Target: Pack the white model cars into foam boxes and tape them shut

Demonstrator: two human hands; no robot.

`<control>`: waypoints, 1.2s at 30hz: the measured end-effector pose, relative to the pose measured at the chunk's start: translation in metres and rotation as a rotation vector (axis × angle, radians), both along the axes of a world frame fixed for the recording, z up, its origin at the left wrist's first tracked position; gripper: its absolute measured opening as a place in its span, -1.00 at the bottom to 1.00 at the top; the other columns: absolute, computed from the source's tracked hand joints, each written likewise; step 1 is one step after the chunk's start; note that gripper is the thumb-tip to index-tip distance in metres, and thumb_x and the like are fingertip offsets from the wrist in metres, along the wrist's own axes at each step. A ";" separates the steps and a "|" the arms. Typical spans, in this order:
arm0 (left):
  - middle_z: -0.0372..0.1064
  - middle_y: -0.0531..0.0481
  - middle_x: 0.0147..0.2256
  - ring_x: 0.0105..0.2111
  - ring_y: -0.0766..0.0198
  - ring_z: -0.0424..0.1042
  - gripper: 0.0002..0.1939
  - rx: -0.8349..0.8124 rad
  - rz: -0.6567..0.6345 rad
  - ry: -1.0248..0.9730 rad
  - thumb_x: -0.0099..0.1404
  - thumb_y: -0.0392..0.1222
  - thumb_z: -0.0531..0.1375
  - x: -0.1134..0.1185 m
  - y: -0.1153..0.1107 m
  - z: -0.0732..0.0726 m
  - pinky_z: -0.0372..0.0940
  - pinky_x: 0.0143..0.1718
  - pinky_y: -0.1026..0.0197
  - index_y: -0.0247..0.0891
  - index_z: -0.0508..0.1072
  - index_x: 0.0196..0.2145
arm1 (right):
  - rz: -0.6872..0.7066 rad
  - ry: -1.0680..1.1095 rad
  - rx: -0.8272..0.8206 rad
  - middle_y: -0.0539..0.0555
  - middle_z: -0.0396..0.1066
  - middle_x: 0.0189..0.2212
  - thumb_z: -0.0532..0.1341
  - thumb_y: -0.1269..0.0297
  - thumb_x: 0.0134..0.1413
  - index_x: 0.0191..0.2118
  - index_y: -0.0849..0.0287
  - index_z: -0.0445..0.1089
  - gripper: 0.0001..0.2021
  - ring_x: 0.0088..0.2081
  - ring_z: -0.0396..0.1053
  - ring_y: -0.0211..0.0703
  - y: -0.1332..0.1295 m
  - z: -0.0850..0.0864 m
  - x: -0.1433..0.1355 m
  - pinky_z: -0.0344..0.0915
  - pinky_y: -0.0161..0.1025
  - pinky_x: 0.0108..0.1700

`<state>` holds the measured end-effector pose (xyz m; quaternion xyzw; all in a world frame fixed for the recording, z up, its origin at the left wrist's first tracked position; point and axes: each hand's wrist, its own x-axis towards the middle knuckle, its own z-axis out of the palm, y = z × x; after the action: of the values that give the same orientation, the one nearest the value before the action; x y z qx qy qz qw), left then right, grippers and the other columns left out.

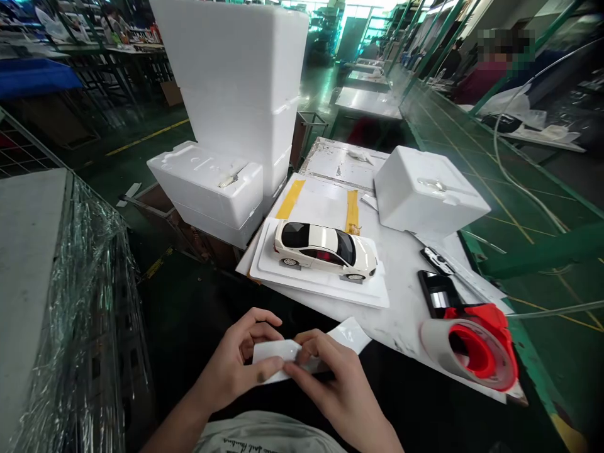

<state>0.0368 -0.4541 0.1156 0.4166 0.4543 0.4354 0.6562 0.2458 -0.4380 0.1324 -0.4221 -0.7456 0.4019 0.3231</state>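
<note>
Between both hands, in front of my body and below the table's near edge, is a white glossy sheet (349,335), bent or folded, its kind unclear. My left hand (236,358) pinches one end with the thumb against it, its other fingers curled behind. Fingers of my right hand (330,371) press on the middle, and a loose end sticks out past its knuckles. Just beyond the hands, a cream model car (325,246) with dark windows stands on a white foam slab (321,288), its front pointing right. Neither hand touches the car.
A red tape dispenser (491,314) with a wide roll lies at the table's right edge, beside a black object (436,292) and a cutter knife (436,259). A white foam box (429,192) stands behind them. Tall foam boxes (236,75) rise at left. Yellow tape strips (290,199) mark the table.
</note>
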 end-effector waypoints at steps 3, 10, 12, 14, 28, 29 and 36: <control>0.55 -0.06 -0.27 -0.32 0.26 0.49 -0.59 -0.042 0.099 -0.115 0.13 -0.12 0.48 0.008 -0.001 -0.008 0.37 -0.28 0.29 -0.26 0.53 -0.11 | -0.177 0.080 -0.071 0.05 0.51 -0.25 0.31 0.20 0.29 -0.33 0.12 0.38 -0.81 -0.35 0.44 -0.20 -0.002 -0.007 -0.003 0.37 -0.31 -0.34; 0.59 -0.07 -0.32 -0.24 0.19 0.54 -0.66 -0.121 0.310 -0.132 0.16 -0.01 0.47 0.024 -0.001 -0.012 0.43 -0.15 0.24 -0.31 0.64 -0.21 | -0.278 0.029 0.271 0.19 0.37 0.12 0.22 0.40 0.34 0.02 0.02 0.52 -0.77 0.12 0.40 0.04 -0.004 -0.013 -0.017 0.43 -0.05 0.09; 0.61 -0.07 -0.31 -0.25 0.20 0.54 -0.66 -0.112 0.316 -0.120 0.17 -0.01 0.47 0.023 -0.001 -0.013 0.43 -0.16 0.26 -0.30 0.66 -0.19 | -0.249 -0.016 0.360 0.19 0.39 0.05 0.23 0.47 0.32 0.03 0.02 0.52 -0.73 0.07 0.40 0.04 -0.002 -0.011 -0.017 0.45 -0.03 0.04; 0.61 -0.07 -0.32 -0.27 0.22 0.54 -0.66 -0.100 0.326 -0.108 0.17 -0.01 0.47 0.022 -0.002 -0.012 0.44 -0.18 0.28 -0.29 0.66 -0.19 | -0.189 -0.012 0.382 0.18 0.44 -0.07 0.23 0.51 0.30 0.04 0.04 0.51 -0.71 -0.04 0.43 0.00 -0.001 -0.008 -0.016 0.47 -0.07 -0.09; 0.64 -0.01 -0.41 -0.41 0.20 0.60 -0.89 0.177 0.347 0.296 0.23 -0.11 0.40 0.023 -0.006 -0.007 0.45 -0.34 0.30 -0.17 0.70 -0.35 | -0.096 0.069 0.130 0.07 0.59 -0.26 0.24 0.42 0.31 -0.18 0.09 0.53 -0.88 -0.30 0.50 -0.17 0.001 0.000 -0.017 0.47 -0.26 -0.27; 0.64 -0.01 -0.41 -0.41 0.20 0.60 -0.90 0.213 0.343 0.335 0.25 -0.12 0.40 0.023 -0.007 -0.007 0.45 -0.35 0.30 -0.16 0.70 -0.35 | -0.098 0.060 0.131 0.07 0.58 -0.27 0.24 0.42 0.30 -0.20 0.09 0.52 -0.89 -0.30 0.50 -0.17 0.001 -0.001 -0.018 0.46 -0.26 -0.27; 0.67 -0.08 -0.30 -0.34 0.14 0.64 -0.80 0.190 0.305 0.308 0.33 -0.08 0.32 0.020 -0.007 -0.013 0.51 -0.26 0.25 -0.20 0.71 -0.20 | -0.154 -0.009 0.242 0.10 0.47 -0.22 0.18 0.46 0.30 -0.25 0.12 0.39 -0.89 -0.24 0.45 -0.15 0.002 -0.019 -0.026 0.39 -0.24 -0.25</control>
<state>0.0570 -0.4613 0.1028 0.4647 0.5635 0.5016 0.4636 0.2195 -0.4358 0.1134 -0.4378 -0.7554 0.2812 0.3981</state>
